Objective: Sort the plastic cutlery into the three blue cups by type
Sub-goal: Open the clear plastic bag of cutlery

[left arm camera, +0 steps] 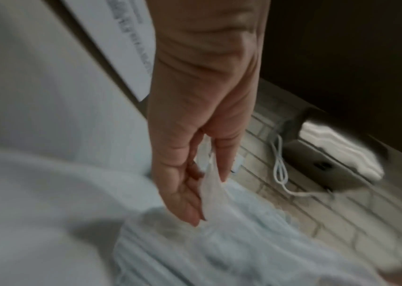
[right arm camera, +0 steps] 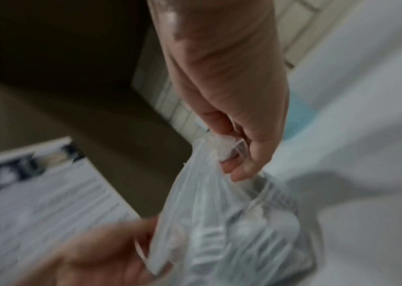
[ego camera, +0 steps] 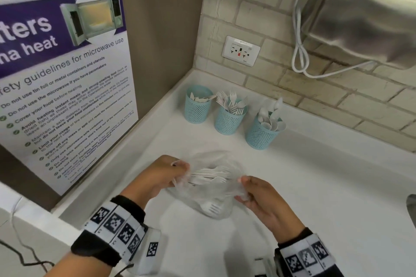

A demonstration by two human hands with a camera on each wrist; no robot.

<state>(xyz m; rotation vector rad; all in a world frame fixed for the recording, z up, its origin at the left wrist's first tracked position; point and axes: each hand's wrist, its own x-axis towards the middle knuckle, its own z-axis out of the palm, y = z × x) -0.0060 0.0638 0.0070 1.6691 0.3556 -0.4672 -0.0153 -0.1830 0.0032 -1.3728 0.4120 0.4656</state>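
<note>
Clear plastic bag (ego camera: 209, 189) of white forks (ego camera: 208, 175), pinched at its mouth between left hand (ego camera: 157, 177) and right hand (ego camera: 258, 198) above open white counter (ego camera: 326, 186); three blue cups (ego camera: 228, 117) beyond the hands, poster (ego camera: 65, 74) left.

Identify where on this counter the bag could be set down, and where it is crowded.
Free: the bare counter right of the bag, in front of the spoon cup. Crowded: the back corner, where the knife cup, fork cup and spoon cup stand close together.
</note>
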